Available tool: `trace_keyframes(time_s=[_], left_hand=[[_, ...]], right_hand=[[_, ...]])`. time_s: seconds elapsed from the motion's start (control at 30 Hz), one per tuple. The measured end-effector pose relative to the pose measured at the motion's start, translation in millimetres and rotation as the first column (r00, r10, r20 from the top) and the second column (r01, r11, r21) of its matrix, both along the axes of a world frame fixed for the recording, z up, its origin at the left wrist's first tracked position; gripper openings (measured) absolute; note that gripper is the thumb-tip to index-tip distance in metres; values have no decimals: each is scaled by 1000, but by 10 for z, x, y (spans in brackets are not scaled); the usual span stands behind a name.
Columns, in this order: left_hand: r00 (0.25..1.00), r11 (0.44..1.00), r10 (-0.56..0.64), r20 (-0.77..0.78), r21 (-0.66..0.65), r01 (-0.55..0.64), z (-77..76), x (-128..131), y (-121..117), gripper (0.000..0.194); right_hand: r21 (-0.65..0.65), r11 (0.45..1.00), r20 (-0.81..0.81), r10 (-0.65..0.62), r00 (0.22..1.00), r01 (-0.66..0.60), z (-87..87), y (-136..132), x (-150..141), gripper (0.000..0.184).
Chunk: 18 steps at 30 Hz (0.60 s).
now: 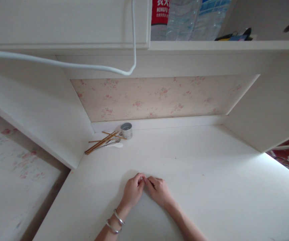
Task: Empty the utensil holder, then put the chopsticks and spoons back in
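My left hand (133,190) and my right hand (158,190) rest side by side on the white desk (209,174), fingertips touching each other near the middle. Both have their fingers curled in; whether anything small is pinched between them I cannot make out. Two silver bangles (115,221) circle my left wrist. Far off at the back left corner lie several wooden chopsticks (101,141), a white spoon (115,145) and a small metal cup (126,130), out of reach of either hand.
A floral back panel (159,97) closes the desk's rear. White side panels stand left and right. A white cable (84,65) hangs across the upper cabinet. Water bottles (184,18) sit on the shelf above. A floral surface (13,167) lies to the left.
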<state>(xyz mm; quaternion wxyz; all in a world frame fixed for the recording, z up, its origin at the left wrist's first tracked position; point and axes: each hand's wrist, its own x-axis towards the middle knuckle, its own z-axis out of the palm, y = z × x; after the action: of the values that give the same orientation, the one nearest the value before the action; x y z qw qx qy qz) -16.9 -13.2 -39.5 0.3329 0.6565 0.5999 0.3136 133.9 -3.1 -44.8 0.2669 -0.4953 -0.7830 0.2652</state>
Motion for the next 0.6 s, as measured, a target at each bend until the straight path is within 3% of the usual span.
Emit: trace_keyframes(time_s=[0.27, 0.4, 0.5, 0.6], left_hand=[[1000, 1000, 6, -12, 0, -6, -25, 14, -7, 24], [997, 998, -40, 64, -52, 43, 13, -45, 42, 25], [992, 994, -69, 108, -78, 78, 132, -248, 234, 30], [998, 998, 49, -37, 42, -47, 311, -591, 604, 35]], right_hand=[[-10, 1000, 17, -2, 1000, 2, -36, 16, 0, 45], [-4, 1000, 35, -11, 999, 11, -43, 6, -6, 48], [21, 1000, 98, -14, 995, 12, -42, -7, -8, 46], [53, 999, 175, -10, 985, 0, -37, 1, -29, 43]])
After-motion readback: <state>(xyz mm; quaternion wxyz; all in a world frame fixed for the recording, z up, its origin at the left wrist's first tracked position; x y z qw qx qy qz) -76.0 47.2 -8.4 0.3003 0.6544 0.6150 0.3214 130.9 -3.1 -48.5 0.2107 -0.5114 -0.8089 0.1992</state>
